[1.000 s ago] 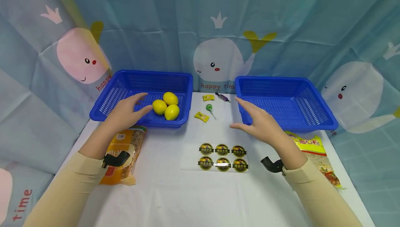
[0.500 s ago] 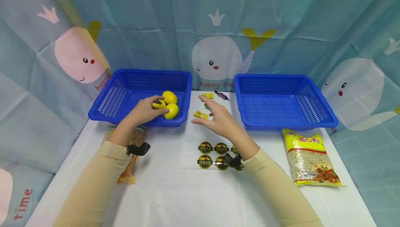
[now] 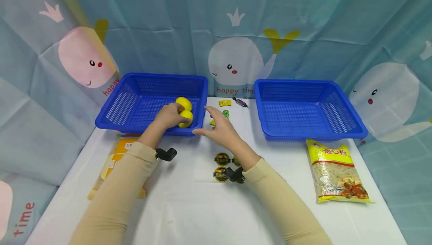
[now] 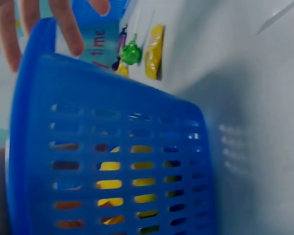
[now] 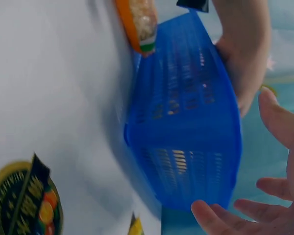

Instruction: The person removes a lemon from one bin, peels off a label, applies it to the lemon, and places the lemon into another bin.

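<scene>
In the head view, my left hand (image 3: 168, 117) reaches into the left blue basket (image 3: 118, 125), fingers and thumb curled at the front lemon (image 3: 186, 120). Another lemon (image 3: 183, 103) lies just behind it, and a third is hidden under the hand. Yellow also shows through slots in the basket wall (image 4: 78, 147) in the left wrist view. My right hand (image 3: 221, 128) is by the basket's right end, thumb and fingers spread and holding nothing. Its fingertips come right up to the rim, and the right wrist view shows the same spread fingers (image 5: 210, 218) beside the basket.
A second blue basket (image 3: 293, 119) stands at the right. Between the baskets lie wrapped candies (image 3: 225, 103) and a green lollipop (image 3: 225, 113). Round stickers (image 3: 222, 159) lie in front, partly under the right wrist. A yellow-topped food bag (image 3: 337, 174) and an orange bag (image 3: 114, 159) flank them.
My left hand has moved right and down onto the lemons and curled in. My right hand has swung left from the right basket to the left basket's end.
</scene>
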`<act>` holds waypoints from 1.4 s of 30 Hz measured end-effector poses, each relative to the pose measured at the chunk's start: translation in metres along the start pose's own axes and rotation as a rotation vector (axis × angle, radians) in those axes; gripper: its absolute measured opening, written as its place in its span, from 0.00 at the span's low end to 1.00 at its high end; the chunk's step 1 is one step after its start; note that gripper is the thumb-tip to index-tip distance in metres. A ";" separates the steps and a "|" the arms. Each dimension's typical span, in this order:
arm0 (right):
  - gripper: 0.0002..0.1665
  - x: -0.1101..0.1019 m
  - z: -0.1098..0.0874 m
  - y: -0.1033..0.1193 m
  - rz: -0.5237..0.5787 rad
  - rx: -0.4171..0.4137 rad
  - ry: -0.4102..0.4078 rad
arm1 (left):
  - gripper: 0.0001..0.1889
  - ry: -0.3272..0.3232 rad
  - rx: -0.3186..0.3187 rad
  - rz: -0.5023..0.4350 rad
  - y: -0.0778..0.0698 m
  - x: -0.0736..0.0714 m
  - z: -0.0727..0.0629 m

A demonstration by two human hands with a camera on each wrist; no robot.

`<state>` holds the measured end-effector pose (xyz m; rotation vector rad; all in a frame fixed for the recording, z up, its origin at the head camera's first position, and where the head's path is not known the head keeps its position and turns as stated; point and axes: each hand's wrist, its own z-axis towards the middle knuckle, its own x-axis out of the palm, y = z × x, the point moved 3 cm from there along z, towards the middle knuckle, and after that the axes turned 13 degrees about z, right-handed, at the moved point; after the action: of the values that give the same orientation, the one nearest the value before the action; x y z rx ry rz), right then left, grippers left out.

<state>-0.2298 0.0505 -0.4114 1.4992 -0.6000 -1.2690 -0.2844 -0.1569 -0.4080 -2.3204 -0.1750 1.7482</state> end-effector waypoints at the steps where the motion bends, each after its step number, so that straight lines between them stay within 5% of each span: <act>1: 0.57 0.002 0.000 0.000 -0.008 -0.002 0.004 | 0.36 -0.003 -0.004 0.027 -0.001 0.000 0.000; 7: 0.54 0.011 0.002 -0.001 -0.060 -0.030 -0.009 | 0.35 -0.004 -0.004 0.152 -0.005 0.005 0.005; 16: 0.53 0.018 0.002 -0.004 -0.102 -0.013 -0.005 | 0.31 0.061 0.050 0.113 -0.003 0.005 0.004; 21: 0.53 0.017 0.000 -0.003 -0.103 -0.005 0.007 | 0.33 -0.025 0.066 0.053 0.002 -0.005 -0.003; 26: 0.44 0.007 -0.002 -0.002 0.036 -0.034 -0.034 | 0.32 -0.123 0.103 -0.100 0.004 -0.022 -0.022; 31: 0.33 -0.005 -0.008 0.004 0.176 -0.098 -0.122 | 0.29 -0.175 0.180 -0.233 -0.010 -0.027 -0.050; 36: 0.30 -0.012 -0.019 0.009 0.312 -0.088 -0.123 | 0.29 -0.189 0.261 -0.352 -0.033 -0.021 -0.073; 42: 0.30 -0.019 -0.038 0.009 0.342 -0.064 -0.132 | 0.35 -0.172 0.349 -0.450 -0.058 -0.007 -0.088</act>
<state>-0.1991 0.0785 -0.3991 1.2044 -0.8553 -1.1131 -0.1999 -0.1122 -0.3640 -1.7249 -0.3584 1.5939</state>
